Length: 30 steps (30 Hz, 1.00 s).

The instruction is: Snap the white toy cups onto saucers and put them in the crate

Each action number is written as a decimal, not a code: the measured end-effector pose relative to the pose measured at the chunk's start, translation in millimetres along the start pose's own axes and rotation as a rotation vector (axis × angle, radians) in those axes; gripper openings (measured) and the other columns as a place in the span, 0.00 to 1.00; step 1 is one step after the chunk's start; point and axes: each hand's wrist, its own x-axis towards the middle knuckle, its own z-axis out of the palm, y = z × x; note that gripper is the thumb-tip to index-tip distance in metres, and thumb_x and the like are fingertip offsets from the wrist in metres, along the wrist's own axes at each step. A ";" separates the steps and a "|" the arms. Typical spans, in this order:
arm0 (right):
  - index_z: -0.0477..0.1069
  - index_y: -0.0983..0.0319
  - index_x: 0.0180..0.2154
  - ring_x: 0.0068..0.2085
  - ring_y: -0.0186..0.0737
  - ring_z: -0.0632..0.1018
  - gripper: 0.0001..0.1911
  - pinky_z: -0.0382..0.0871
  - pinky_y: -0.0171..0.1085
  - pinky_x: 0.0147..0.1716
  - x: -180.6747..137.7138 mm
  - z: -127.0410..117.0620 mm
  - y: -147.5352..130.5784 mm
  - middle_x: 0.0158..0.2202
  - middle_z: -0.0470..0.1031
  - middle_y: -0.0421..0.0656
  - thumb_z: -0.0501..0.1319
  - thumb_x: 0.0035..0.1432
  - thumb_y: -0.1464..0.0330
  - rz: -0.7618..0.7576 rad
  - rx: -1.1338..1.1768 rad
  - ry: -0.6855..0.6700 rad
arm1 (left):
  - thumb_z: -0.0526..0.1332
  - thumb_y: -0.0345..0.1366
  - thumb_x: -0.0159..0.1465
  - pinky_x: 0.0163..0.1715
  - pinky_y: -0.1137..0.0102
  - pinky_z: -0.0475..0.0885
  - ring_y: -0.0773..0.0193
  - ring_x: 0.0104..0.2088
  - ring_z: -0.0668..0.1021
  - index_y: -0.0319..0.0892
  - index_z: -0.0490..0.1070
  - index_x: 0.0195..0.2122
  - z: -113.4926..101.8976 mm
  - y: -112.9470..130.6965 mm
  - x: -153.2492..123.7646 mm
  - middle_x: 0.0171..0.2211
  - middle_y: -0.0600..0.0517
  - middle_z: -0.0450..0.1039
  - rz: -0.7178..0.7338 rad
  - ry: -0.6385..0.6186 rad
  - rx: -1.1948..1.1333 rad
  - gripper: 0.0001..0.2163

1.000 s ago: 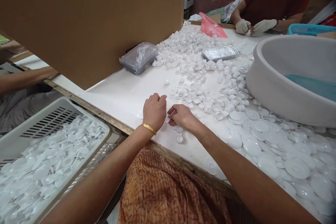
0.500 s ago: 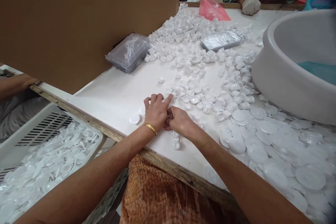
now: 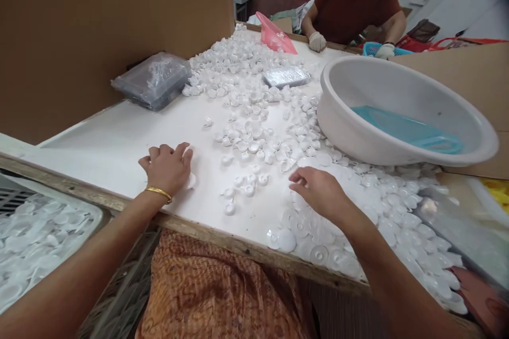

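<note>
Palm down on the white tabletop, my left hand (image 3: 167,167) rests with bent, spread fingers. A small white plastic cap (image 3: 191,181) shows at its thumb side, partly covered. My right hand (image 3: 320,190) hovers beside the heap of flat white plastic discs (image 3: 306,228), thumb and forefinger apart, nothing visible between them. Between the hands lie several loose white caps (image 3: 249,189). Farther back spreads a larger pile of small white cup-shaped pieces (image 3: 238,69).
A large white basin (image 3: 330,111) with a blue piece (image 3: 405,130) inside stands right. Wrapped clear packs (image 3: 153,79) lie by a tall brown cardboard sheet (image 3: 111,26). A crate (image 3: 95,222) of white pieces sits lower left. Across the table is a person (image 3: 353,10) wearing gloves.
My hands have come apart: the left has shifted left, the right toward the flat discs. The view has swung right, bringing more of the basin and the person opposite into sight.
</note>
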 end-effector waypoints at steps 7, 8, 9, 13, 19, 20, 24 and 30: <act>0.69 0.62 0.34 0.42 0.45 0.70 0.07 0.64 0.40 0.38 -19.5 14.6 39.8 0.39 0.71 0.45 0.61 0.49 0.73 -0.095 -0.292 0.068 | 0.46 0.43 0.63 0.41 0.55 0.57 0.47 0.45 0.63 0.46 0.69 0.48 -8.3 1.1 -2.0 0.41 0.42 0.66 0.082 0.114 0.008 0.18; 0.68 0.61 0.33 0.42 0.44 0.70 0.07 0.64 0.39 0.37 -18.4 14.3 38.4 0.38 0.72 0.45 0.61 0.48 0.73 -0.090 -0.277 0.069 | 0.48 0.43 0.63 0.41 0.57 0.57 0.48 0.45 0.63 0.47 0.69 0.47 -7.7 8.6 -3.2 0.41 0.43 0.66 0.166 0.127 -0.021 0.17; 0.68 0.61 0.32 0.41 0.44 0.70 0.06 0.64 0.39 0.35 -17.2 13.2 36.7 0.37 0.72 0.44 0.61 0.48 0.72 -0.086 -0.262 0.071 | 0.49 0.42 0.62 0.41 0.58 0.57 0.50 0.45 0.64 0.48 0.69 0.47 -6.3 17.1 -4.2 0.41 0.44 0.66 0.252 0.123 -0.063 0.15; 0.65 0.58 0.28 0.35 0.41 0.72 0.02 0.61 0.36 0.29 -14.6 5.2 31.2 0.32 0.72 0.41 0.56 0.51 0.71 -0.051 -0.211 0.051 | 0.56 0.40 0.59 0.42 0.59 0.57 0.54 0.43 0.65 0.48 0.71 0.44 4.0 47.5 -4.0 0.40 0.47 0.67 0.408 0.024 -0.213 0.13; 0.67 0.57 0.30 0.29 0.37 0.73 0.03 0.61 0.34 0.26 -12.3 -6.9 12.2 0.26 0.73 0.38 0.56 0.53 0.66 0.105 0.016 0.107 | 0.58 0.37 0.58 0.41 0.60 0.57 0.56 0.42 0.67 0.47 0.73 0.40 10.2 44.7 -15.1 0.36 0.49 0.70 0.380 -0.101 -0.308 0.09; 0.68 0.58 0.30 0.29 0.37 0.74 0.04 0.62 0.34 0.26 -9.3 -6.9 3.5 0.27 0.73 0.39 0.56 0.53 0.65 0.106 0.111 0.099 | 0.58 0.38 0.58 0.41 0.61 0.57 0.57 0.41 0.68 0.48 0.72 0.42 9.6 40.7 -18.4 0.37 0.49 0.70 0.380 -0.112 -0.328 0.11; 0.67 0.61 0.31 0.31 0.35 0.77 0.04 0.67 0.31 0.27 18.6 10.5 -44.4 0.30 0.74 0.41 0.57 0.54 0.67 0.033 0.569 -0.081 | 0.57 0.40 0.59 0.41 0.61 0.57 0.57 0.42 0.68 0.48 0.68 0.48 6.8 24.6 -27.2 0.39 0.49 0.71 0.342 -0.098 -0.330 0.15; 0.65 0.62 0.36 0.24 0.34 0.77 0.06 0.68 0.29 0.22 76.3 59.3 -96.4 0.23 0.73 0.40 0.58 0.53 0.75 0.134 0.714 -0.267 | 0.55 0.37 0.60 0.40 0.61 0.57 0.57 0.42 0.69 0.46 0.70 0.46 6.4 7.8 -31.1 0.39 0.48 0.71 0.289 -0.073 -0.255 0.13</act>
